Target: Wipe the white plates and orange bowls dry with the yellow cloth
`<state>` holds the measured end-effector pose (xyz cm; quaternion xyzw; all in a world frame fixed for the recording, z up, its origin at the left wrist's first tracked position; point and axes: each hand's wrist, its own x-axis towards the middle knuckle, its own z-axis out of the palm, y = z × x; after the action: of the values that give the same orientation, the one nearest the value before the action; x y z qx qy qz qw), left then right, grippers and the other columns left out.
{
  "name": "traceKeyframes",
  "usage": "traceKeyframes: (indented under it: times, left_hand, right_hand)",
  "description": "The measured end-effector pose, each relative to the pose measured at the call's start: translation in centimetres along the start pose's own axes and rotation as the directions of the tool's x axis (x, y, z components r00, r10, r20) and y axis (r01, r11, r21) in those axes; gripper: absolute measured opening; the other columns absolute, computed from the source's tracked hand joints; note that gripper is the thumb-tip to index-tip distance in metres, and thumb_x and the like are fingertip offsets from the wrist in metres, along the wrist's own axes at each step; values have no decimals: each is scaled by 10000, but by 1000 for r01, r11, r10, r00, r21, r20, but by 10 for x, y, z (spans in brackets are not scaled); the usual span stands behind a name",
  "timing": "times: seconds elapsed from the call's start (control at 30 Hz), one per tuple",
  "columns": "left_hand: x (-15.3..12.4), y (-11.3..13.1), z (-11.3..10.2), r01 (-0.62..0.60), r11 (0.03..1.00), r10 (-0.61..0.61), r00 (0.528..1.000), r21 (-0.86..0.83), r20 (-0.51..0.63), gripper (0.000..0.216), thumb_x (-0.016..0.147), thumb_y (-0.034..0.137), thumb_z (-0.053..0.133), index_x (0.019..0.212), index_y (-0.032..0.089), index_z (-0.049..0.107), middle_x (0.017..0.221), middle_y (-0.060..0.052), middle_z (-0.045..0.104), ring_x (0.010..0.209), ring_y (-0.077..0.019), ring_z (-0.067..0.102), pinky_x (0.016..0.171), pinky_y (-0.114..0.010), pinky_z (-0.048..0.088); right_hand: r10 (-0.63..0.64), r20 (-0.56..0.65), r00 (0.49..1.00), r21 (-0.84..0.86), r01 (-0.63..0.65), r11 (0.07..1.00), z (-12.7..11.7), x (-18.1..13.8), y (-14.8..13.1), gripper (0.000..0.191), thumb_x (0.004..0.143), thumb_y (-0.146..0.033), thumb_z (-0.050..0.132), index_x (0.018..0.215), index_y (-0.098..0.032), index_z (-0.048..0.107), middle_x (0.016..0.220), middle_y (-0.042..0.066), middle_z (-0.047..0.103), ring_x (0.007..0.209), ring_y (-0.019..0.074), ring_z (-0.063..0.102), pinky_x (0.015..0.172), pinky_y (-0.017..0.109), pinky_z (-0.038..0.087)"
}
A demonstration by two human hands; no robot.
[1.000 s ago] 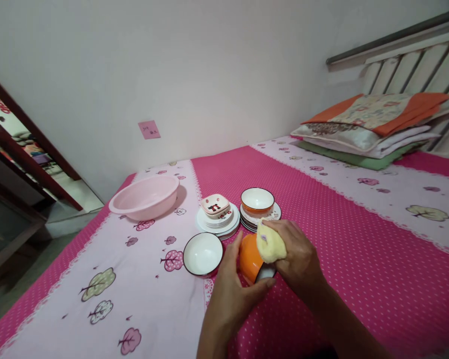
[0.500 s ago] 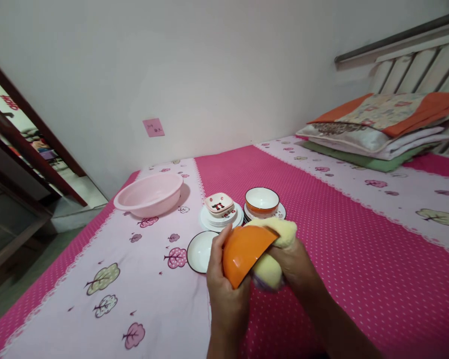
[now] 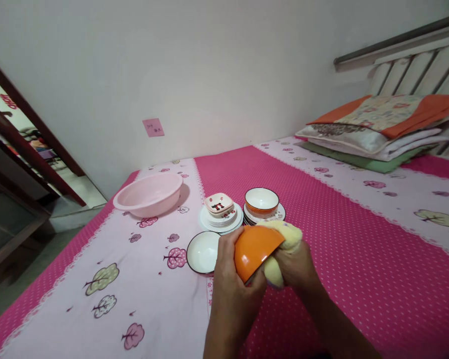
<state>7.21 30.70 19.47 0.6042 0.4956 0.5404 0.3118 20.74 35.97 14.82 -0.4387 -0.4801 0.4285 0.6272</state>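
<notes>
An orange bowl [image 3: 255,249] is tilted on its side, its outside facing up and left. My left hand [image 3: 234,279] is closed around its left side, fingers on the outer wall. My right hand [image 3: 297,264] grips a pale yellow cloth [image 3: 286,234] pressed against the bowl's rim and inside; the bowl's inner face is hidden. Just left of my left hand lies a white bowl with a dark rim [image 3: 202,252], partly covered by that hand. Beyond the hands, an orange-and-white bowl [image 3: 262,202] sits on stacked plates [image 3: 280,212].
Small square patterned bowls [image 3: 219,203] rest on a stack of white plates [image 3: 205,222]. A pink basin [image 3: 149,194] stands at the left. The bed [image 3: 344,239] has a pink and white cover. Folded bedding and pillows [image 3: 381,124] are piled at the back right, near the wall.
Both hands, the orange bowl and the cloth have shifted slightly to the right. The cloth has moved against the bowl, and less of it shows below the rim.
</notes>
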Motion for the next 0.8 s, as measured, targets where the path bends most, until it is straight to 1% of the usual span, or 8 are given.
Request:
traceKeyframes:
  times: [0.1,0.2,0.33,0.43,0.53,0.63,0.7,0.8]
  left_hand:
    - [-1,4,-2,78,982,-76,997,169,-20,571,810,146,654,1360,258,547,1335,-103,613,1226,-297,587,1022,-428,454]
    - [-1,8,-6,223,921,-217,975,319,-55,593,851,182,606,1434,221,499,1319,-164,640,1162,-337,634,914,-417,472]
    - [2,6,-9,300,880,-316,949,368,-17,513,850,213,601,1360,180,561,1074,-174,755,974,-363,701,764,-379,451]
    - [5,-7,-7,268,927,-274,962,261,-14,447,825,132,556,1261,212,611,1048,-136,776,906,-313,704,727,-341,433]
    - [7,-24,-2,250,959,-245,968,132,-48,469,812,76,497,1240,233,609,1103,-104,774,926,-276,693,784,-339,440]
    - [8,-39,3,266,963,-268,956,-37,-119,329,871,136,486,1167,236,589,1022,-72,760,864,-245,678,772,-330,463]
    - [8,-46,6,258,955,-283,941,-145,-189,210,915,201,486,1103,235,573,941,-47,733,811,-223,658,751,-320,483]
    - [10,-54,8,274,919,-355,887,-283,-294,173,914,261,551,1077,218,589,979,-62,728,893,-226,672,801,-323,516]
  right_hand:
    - [-286,38,957,-334,282,899,-13,1,-2,602,678,-201,818,1260,-224,669,1198,92,762,1072,309,733,948,417,599]
    - [-456,171,873,-479,478,736,-16,0,2,647,710,-137,744,1337,-226,613,1243,97,733,1098,297,723,974,412,586]
    - [-579,331,745,-547,651,525,-20,1,2,655,785,-112,680,1419,-192,536,1275,141,700,1172,310,684,1017,443,562]
    - [-578,358,733,-576,661,482,-22,2,-4,648,805,-122,671,1433,-186,523,1287,156,692,1206,319,664,1041,471,543]
    - [-462,218,860,-595,492,635,-20,5,-7,626,780,-191,696,1393,-207,570,1289,141,707,1198,335,673,1028,493,546]
    - [-75,-6,997,-463,64,884,-9,8,-1,486,761,-341,714,1217,-179,670,1083,138,781,978,348,752,845,484,619]
    - [181,-37,983,-279,-184,943,1,6,6,417,743,-438,729,1053,-160,705,955,146,796,861,353,765,737,468,633]
    - [301,25,953,-92,-298,950,13,-1,11,408,715,-468,771,973,-158,708,1000,159,799,918,361,761,770,453,627]
